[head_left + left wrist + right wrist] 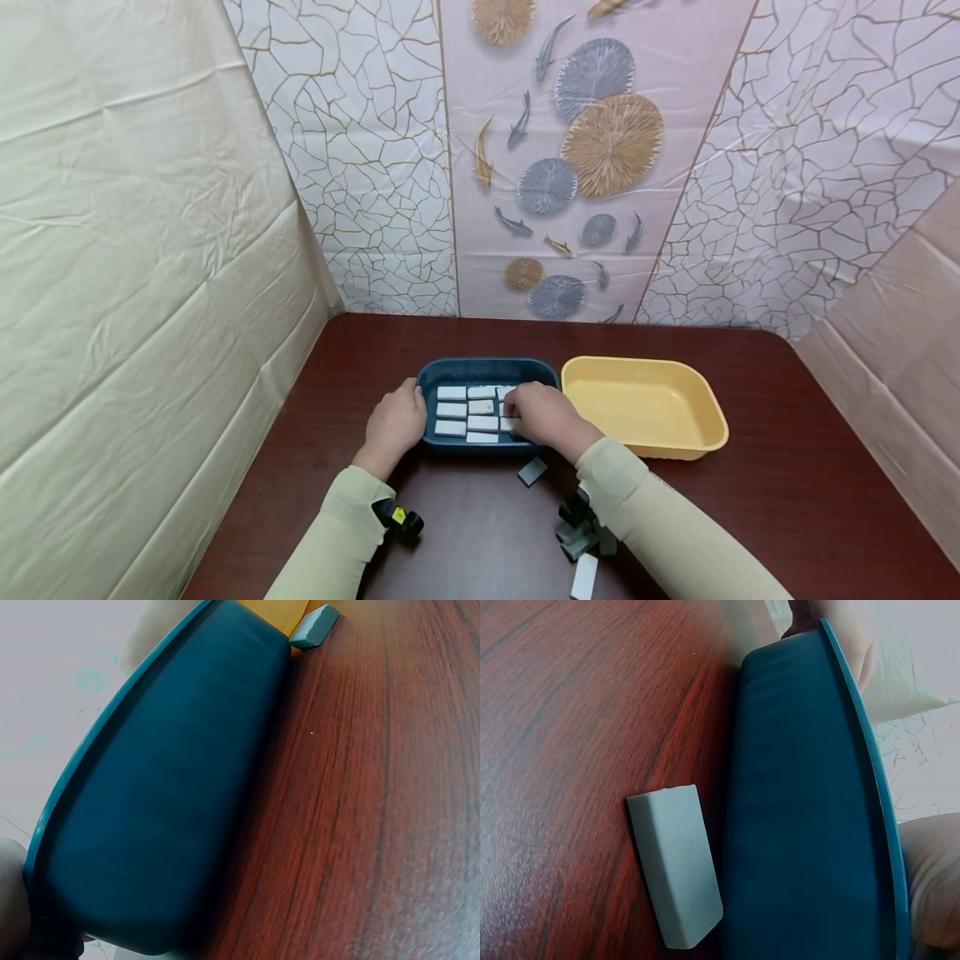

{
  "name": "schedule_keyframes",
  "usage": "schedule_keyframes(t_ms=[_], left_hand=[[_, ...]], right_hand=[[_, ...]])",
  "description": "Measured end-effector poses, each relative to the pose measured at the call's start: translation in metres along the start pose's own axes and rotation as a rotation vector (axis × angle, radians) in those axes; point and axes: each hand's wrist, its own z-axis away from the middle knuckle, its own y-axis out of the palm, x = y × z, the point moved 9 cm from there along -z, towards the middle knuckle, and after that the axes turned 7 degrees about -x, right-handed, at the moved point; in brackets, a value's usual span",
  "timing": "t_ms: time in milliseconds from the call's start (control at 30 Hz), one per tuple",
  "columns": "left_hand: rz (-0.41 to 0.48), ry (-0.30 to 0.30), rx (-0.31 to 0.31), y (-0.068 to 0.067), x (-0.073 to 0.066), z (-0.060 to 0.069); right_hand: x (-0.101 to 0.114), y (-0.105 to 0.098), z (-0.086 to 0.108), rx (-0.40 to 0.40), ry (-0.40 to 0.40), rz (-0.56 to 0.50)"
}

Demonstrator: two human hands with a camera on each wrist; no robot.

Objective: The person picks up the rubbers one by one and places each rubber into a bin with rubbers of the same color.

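1. White cloth with a crackle pattern (382, 167) hangs behind a dark red-brown wooden table (465, 508) in the head view. Your left hand (397, 421) grips the left end of a dark blue rectangular plastic tray (487, 448). Your right hand (543, 412) is nearer the right-hand column of white-topped rectangular blocks (452, 410) inside it: fingers bent, tips directly over that column. Whether they pinch a block, you cannot tell. Visible blocks lie long axis left to right. One loose grey rectangular block (532, 472) rests nearside of the tray, below your right hand, its long axis slanting away to the right.
2. Left wrist view: the tray's wall hides the blocks within; the loose block shows beyond its far end.
3. Right wrist view: the loose block lies just beside the tray wall; contact uncertain. Your right fingertips are hidden behind the rim.
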Motion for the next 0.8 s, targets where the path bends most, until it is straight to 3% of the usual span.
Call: schedule_keyframes(t_ms=[433,800], left_hand=[[0.006,-0.005,0.002,0.001,-0.002,0.001],[0.003,0.002,-0.007,0.001,0.000,0.001]], right_hand=[[0.000,-0.005,0.003,-0.029,-0.017,-0.039],[-0.003,-0.036,0.028,-0.129,-0.037,-0.060]])
